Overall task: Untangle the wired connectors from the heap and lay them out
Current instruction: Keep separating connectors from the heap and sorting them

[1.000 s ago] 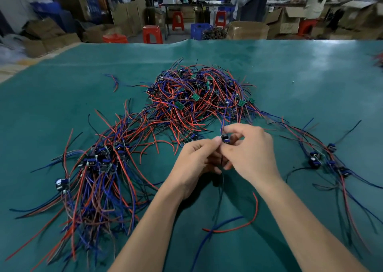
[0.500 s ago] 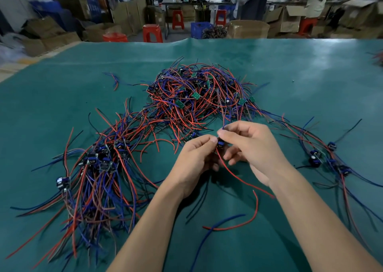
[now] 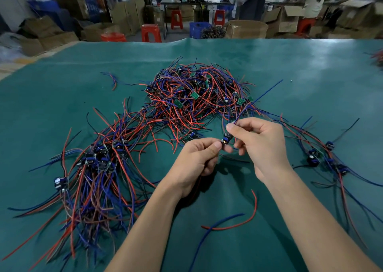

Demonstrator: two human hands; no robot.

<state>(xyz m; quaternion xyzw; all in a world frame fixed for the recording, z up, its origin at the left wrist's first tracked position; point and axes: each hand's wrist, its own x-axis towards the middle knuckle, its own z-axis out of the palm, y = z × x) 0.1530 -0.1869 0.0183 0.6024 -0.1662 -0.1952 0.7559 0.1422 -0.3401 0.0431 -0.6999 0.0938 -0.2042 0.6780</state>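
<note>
One wired connector (image 3: 225,140) was held above the green mat (image 3: 310,85), just near of the heap (image 3: 196,97). It was pinched at its near end by the curled thumb and forefinger of the left hand (image 3: 194,164), while its blue wire (image 3: 257,99) was pinched by the fingertips of the right hand (image 3: 261,143). A large laid-out bundle (image 3: 93,168) was seen at the left and a smaller group (image 3: 323,157) at the right. The task was judged partly done, with much of the heap yet to be untangled.
</note>
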